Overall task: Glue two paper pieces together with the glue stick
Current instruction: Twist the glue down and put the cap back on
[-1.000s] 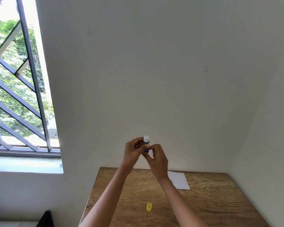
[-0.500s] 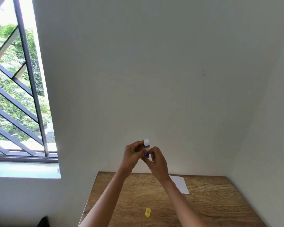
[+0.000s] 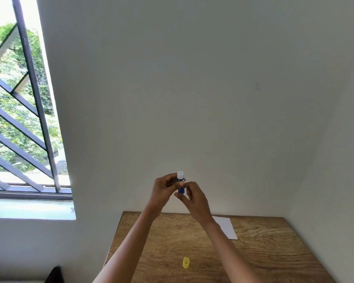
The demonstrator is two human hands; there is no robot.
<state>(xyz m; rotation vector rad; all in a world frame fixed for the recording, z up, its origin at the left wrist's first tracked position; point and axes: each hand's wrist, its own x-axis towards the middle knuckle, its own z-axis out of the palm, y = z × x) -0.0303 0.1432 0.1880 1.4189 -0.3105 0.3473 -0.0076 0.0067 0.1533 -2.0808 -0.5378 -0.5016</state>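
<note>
Above the worktop, both hands clamp the upright glue stick: blue barrel, white tip exposed. The left hand grips its upper part, the right hand pinches its base. A yellow cap and white paper lie on the worktop.

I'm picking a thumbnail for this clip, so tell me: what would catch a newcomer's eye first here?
First, the two hands raised in mid-air before the bare wall: the left hand and the right hand both hold a blue glue stick upright, its white tip uppermost. Below them, on the wooden table, a yellow cap lies near the front and a white paper lies at the back. A barred window fills the left.
</note>
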